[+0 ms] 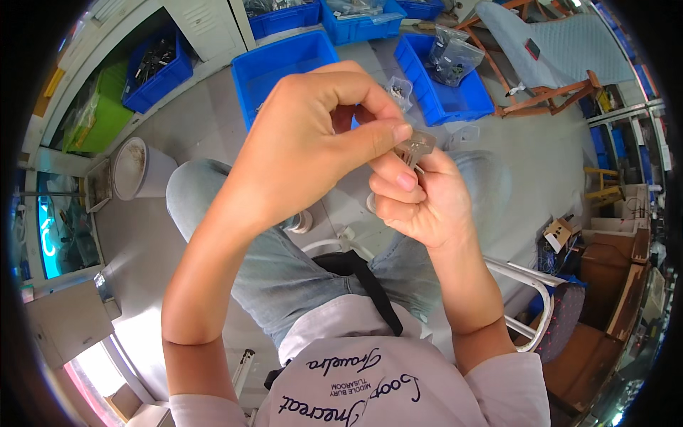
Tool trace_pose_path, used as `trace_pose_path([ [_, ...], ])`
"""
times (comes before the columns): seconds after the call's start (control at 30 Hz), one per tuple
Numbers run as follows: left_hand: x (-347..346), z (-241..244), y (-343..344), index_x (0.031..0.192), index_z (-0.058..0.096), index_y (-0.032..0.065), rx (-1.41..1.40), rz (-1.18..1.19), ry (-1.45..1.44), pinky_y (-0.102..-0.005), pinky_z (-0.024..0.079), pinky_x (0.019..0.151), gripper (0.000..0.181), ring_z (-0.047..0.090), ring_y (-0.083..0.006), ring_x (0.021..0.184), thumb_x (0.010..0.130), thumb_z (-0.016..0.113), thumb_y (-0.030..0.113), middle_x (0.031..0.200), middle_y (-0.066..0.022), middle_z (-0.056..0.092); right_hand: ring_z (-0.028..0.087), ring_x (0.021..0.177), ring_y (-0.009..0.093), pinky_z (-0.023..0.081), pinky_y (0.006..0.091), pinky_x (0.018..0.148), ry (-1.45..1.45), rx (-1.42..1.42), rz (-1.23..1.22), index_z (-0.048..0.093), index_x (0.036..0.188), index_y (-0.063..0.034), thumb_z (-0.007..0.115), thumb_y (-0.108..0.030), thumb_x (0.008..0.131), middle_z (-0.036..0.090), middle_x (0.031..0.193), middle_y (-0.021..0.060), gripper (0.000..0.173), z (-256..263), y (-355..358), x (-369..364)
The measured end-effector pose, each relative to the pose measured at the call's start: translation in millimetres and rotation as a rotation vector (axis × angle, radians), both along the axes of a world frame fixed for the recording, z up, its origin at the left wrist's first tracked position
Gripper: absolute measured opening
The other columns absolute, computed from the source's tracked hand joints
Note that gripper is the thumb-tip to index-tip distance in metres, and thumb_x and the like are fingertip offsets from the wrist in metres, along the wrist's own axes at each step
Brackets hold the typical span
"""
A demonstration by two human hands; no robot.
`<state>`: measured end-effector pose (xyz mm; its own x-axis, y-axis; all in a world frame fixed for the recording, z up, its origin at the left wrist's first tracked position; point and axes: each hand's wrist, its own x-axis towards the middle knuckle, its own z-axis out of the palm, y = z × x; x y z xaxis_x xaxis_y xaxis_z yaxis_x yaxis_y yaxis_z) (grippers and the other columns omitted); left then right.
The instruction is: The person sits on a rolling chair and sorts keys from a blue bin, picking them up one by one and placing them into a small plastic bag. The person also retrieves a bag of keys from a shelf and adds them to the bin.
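A small greyish, see-through part [421, 143] with thin metal pieces on it is held up in front of me, above my knees. My left hand [315, 123] arches over it from the left and pinches its near edge between thumb and forefinger. From below, my right hand [427, 205] grips the same part, with its fingers curled towards me. The fingers cover much of the part, so its full shape cannot be made out. Beyond my hands on the floor stands a blue plastic crate [288, 50], partly hidden by my left hand.
Another blue crate [459, 104] holds zip-lock bags [456, 56] of small parts. Beside it lies a small transparent bag [399, 92] with little pieces. A wooden-framed lounge chair [576, 48] carries a phone [532, 48]. A white bin [152, 168] stands left of my knee.
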<state>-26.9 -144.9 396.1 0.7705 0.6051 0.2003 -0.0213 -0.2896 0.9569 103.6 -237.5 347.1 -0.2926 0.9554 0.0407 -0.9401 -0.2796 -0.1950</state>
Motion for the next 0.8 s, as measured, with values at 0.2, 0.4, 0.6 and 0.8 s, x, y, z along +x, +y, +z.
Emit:
trace_pose_path([
  [0.2,13,-4,7,0.077,0.06,-0.0024,-0.036,-0.01,0.023,-0.0215,0.043,0.067,0.007,0.053,-0.0088,0.072,0.079,0.063,0.004,0.079,-0.0017,0.054,0.027,0.04,0.004,0.02,0.0181,0.035,-0.028,-0.023,-0.035,0.049,0.088,-0.0027,0.033,-0.02,0.095,0.052,0.07,0.0057,0.024,1,2,12],
  [0.4,23,-16,15,0.08,0.061,-0.0022,-0.133,-0.049,0.063,-0.0221,0.043,0.069,0.008,0.053,-0.0089,0.076,0.081,0.061,0.006,0.082,-0.0017,0.054,0.03,0.042,0.004,0.023,0.0176,0.037,0.045,-0.116,-0.026,0.05,0.089,-0.0023,0.036,-0.015,0.094,0.053,0.074,0.0055,0.019,-8,2,20],
  [0.6,29,-38,18,0.09,0.062,-0.0018,-0.128,0.014,-0.091,-0.0235,0.045,0.072,0.015,0.053,-0.0097,0.077,0.085,0.056,0.011,0.085,-0.0028,0.055,0.031,0.045,0.003,0.025,0.0171,0.039,-0.395,-0.176,-0.366,0.05,0.106,-0.0018,0.043,-0.012,0.092,0.054,0.076,0.005,0.018,-1,4,15],
  [0.8,27,-54,-6,0.09,0.063,-0.0025,-0.317,0.175,-0.109,-0.0266,0.051,0.066,0.022,0.054,-0.0097,0.069,0.087,0.057,0.019,0.077,-0.0044,0.057,0.041,0.049,0.004,0.035,0.0209,0.038,-1.089,-0.147,-0.865,0.047,0.116,0.0008,0.053,-0.013,0.089,0.053,0.074,0.0044,0.031,-9,4,2],
])
